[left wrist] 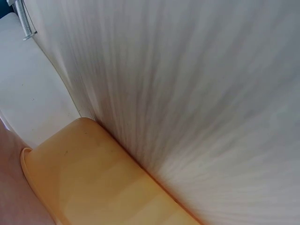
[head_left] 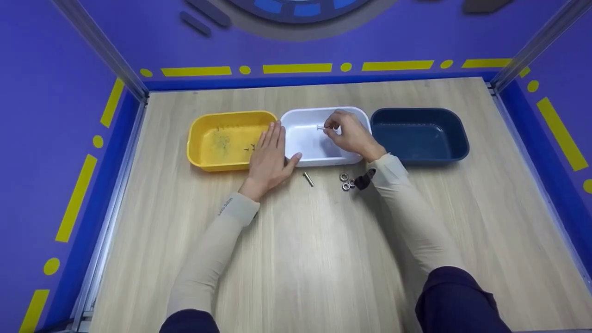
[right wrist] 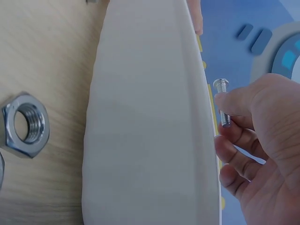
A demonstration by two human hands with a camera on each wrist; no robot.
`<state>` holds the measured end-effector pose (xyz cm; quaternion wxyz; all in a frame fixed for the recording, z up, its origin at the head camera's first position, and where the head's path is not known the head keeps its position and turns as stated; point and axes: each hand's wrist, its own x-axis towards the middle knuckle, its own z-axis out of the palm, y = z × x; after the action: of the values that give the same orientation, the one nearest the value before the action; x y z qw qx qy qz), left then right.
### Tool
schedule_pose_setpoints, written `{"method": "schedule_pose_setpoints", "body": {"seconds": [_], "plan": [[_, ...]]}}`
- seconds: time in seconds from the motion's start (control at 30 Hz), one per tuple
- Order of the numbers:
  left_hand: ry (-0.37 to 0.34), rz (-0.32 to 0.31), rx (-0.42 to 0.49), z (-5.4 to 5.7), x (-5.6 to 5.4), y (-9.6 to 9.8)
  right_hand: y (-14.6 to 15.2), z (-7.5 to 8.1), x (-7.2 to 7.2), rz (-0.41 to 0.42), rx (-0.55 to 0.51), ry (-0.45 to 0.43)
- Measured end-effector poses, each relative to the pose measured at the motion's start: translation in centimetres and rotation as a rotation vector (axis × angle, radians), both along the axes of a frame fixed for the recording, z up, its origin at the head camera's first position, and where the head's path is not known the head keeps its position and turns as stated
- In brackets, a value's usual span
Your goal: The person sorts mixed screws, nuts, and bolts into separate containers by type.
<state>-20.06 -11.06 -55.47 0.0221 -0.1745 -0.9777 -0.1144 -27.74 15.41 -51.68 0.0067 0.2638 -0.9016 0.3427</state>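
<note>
The right hand [head_left: 349, 135] pinches between its fingers [right wrist: 239, 100], with the white bin [head_left: 301, 140] below them, a metal bolt [right wrist: 221, 84] likely light, stiff, slippery and best held mid-shank; the left hand [head_left: 268, 159] lies straight-fingered.

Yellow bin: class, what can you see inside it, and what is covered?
Small dark pieces lie inside the yellow bin, too small to identify. The left hand covers its near right corner; whatever is beneath cannot be seen.
</note>
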Motion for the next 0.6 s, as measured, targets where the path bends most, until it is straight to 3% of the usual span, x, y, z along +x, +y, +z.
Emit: {"method": "schedule_pose_setpoints", "body": {"seconds": [0.6], "plan": [[0.013,-0.002,-0.032,-0.07,0.02,0.01,0.45,0.45,0.16,-0.054,0.014,-0.043]]}}
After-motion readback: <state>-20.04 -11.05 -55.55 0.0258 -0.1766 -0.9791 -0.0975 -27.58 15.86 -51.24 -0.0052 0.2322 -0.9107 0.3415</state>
